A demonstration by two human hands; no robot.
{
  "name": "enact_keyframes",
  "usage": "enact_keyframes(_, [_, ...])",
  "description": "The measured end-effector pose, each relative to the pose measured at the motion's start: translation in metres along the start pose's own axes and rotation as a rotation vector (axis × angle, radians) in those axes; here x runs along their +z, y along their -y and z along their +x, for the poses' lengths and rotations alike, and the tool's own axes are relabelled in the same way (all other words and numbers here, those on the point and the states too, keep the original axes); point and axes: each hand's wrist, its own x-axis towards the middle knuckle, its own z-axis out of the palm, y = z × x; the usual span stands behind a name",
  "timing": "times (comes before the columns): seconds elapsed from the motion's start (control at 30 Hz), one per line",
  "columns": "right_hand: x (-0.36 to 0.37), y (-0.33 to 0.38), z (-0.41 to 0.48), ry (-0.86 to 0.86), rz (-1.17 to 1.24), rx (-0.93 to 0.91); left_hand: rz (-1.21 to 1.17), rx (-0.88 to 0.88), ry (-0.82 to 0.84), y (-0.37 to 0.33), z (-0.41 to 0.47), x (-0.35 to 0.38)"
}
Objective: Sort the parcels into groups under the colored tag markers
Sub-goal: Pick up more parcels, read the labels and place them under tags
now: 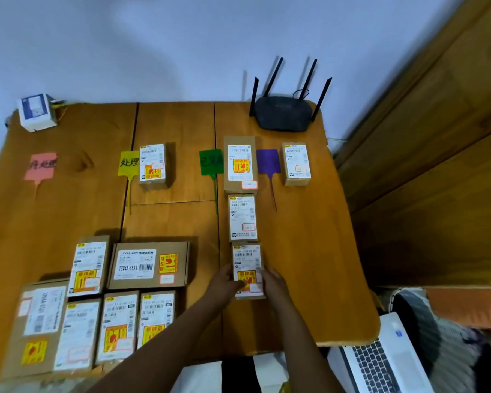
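Head view: our left hand [226, 282] and right hand [272, 282] grip a small parcel [247, 269] from both sides. It sits third in the column under the green tag [210, 161], toward the table's [309, 251] right edge.

"12V4A-5525" on wide parcel [149, 265]; "处理" on yellow tag [129, 163]

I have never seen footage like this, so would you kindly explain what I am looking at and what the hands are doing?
This is one picture from a camera worn on a person's head, looking down at a wooden table. No machine is involved, only two bare hands. The left hand and right hand grip a small parcel from either side, at the near end of a column beside the green tag. Pink, yellow and purple tags mark other groups. Unsorted parcels lie at the near left. A router stands at the back.
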Motion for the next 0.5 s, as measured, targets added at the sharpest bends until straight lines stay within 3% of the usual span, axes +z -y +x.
enact_keyframes(0.13, [0.007, -0.008, 0.001, -0.07, 0.025, 0.006, -0.028, -0.004, -0.019, 0.004, -0.001, -0.005])
enact_keyframes(0.37, [0.033, 0.002, -0.031, -0.612, -0.049, -0.075, 0.037, 0.034, -0.153, 0.008, -0.034, -0.048])
enact_keyframes(0.5, [0.08, 0.002, -0.057, -0.723, -0.107, -0.193, -0.044, 0.075, -0.221, 0.026, -0.056, -0.101])
